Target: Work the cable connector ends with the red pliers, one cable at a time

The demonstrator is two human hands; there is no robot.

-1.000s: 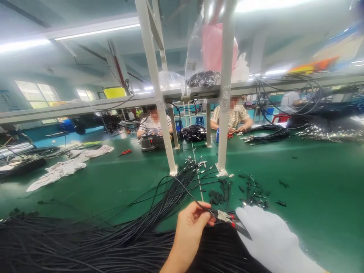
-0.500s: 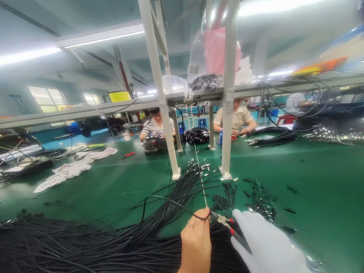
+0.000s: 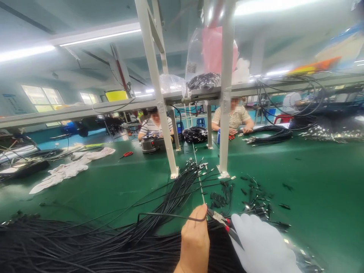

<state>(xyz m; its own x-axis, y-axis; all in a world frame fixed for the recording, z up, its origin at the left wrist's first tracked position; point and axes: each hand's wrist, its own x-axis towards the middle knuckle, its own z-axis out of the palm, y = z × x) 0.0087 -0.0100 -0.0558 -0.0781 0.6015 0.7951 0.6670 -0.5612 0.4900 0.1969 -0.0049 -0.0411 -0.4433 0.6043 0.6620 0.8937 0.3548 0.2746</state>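
Bare and closed, my left hand [image 3: 194, 239] pinches a black cable [image 3: 170, 216] near the bottom centre; the cable runs off to the left and bends down. My right hand [image 3: 258, 242], in a white glove, is wrapped round pliers [image 3: 222, 220] with red and black handles. The jaws of the pliers are right beside my left fingertips; whether they grip the cable end I cannot tell. A thin metal rod [image 3: 200, 185] stretches away from my left fingertips across the table. Beneath and left of my hands spreads a large heap of black cables [image 3: 85, 246].
Small black connector parts [image 3: 257, 201] lie scattered on the green table [image 3: 321, 182] to the right. White frame legs [image 3: 224, 132] stand ahead. Red-handled scissors [image 3: 127, 154] and a white cloth [image 3: 71, 168] lie left. Across the table sit two people, one in a striped shirt [image 3: 237, 115].
The view has shifted slightly. The cable from my left hand now runs straighter and more level to the left. The pliers stay in my right hand, close to my left fingertips.
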